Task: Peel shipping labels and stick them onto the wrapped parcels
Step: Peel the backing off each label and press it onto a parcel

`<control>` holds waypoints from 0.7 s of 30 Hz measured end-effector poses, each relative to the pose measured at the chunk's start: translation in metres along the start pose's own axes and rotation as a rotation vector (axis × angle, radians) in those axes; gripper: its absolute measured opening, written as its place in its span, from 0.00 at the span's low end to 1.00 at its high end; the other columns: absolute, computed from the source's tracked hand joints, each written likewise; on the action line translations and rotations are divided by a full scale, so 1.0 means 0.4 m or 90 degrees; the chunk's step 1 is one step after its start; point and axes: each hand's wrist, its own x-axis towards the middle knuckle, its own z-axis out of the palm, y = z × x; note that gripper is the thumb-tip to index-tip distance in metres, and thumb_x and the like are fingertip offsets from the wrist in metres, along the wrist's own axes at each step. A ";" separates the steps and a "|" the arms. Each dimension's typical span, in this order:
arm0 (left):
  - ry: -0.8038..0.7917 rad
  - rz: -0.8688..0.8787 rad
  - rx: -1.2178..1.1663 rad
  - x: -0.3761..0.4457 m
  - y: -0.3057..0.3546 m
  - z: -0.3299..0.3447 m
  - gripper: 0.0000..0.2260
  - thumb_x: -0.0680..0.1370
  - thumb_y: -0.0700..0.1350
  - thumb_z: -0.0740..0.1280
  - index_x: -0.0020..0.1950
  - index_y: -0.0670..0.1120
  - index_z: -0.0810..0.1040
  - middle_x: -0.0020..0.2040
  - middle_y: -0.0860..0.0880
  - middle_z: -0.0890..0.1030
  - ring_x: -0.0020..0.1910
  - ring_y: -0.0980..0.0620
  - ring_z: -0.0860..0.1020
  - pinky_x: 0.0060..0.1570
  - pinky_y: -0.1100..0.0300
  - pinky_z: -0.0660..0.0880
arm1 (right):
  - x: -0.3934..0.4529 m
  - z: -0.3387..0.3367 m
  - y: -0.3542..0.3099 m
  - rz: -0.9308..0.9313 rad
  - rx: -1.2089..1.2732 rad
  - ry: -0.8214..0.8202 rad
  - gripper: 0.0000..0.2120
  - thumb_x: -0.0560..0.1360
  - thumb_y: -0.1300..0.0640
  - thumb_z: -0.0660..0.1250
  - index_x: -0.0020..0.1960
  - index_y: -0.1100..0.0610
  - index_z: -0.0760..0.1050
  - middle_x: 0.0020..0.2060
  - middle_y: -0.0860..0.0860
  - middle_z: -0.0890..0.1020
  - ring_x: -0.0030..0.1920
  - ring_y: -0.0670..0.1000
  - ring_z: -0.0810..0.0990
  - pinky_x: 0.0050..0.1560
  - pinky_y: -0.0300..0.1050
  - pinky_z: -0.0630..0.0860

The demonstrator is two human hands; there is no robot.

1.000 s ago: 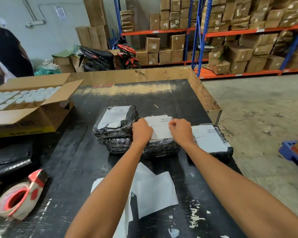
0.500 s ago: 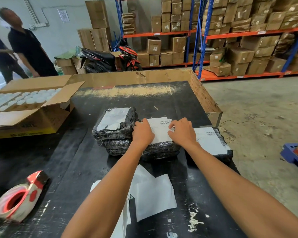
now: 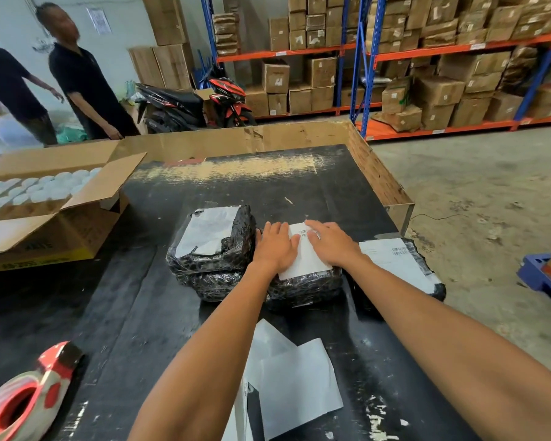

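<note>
Three black wrapped parcels lie in a row on the black table (image 3: 140,313). The middle parcel (image 3: 303,288) carries a white shipping label (image 3: 306,256). My left hand (image 3: 275,245) and my right hand (image 3: 330,241) lie flat on that label, fingers spread, pressing it down. The left parcel (image 3: 210,265) has a wrinkled white label (image 3: 207,229) on top. The right parcel (image 3: 427,281) bears a flat label (image 3: 395,259). Loose white backing sheets (image 3: 287,377) lie on the table between my forearms.
A red tape dispenser (image 3: 26,399) sits at the near left. An open carton (image 3: 45,211) of white round lids stands at the left. A cardboard wall (image 3: 379,173) rims the table's far and right sides. Two people (image 3: 83,81) stand at the far left. Shelves of boxes (image 3: 427,58) stand behind.
Both hands went from fists at the label's edges to flat, spread palms, sliding toward the label's far end. The people at far left have come further into view.
</note>
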 end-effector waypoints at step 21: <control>0.144 -0.018 -0.256 -0.106 -0.058 0.077 0.27 0.86 0.53 0.51 0.82 0.45 0.53 0.83 0.50 0.51 0.82 0.53 0.48 0.75 0.62 0.45 | -0.050 0.023 0.022 0.211 0.683 -0.126 0.36 0.67 0.42 0.77 0.70 0.56 0.75 0.64 0.54 0.82 0.63 0.57 0.81 0.68 0.58 0.75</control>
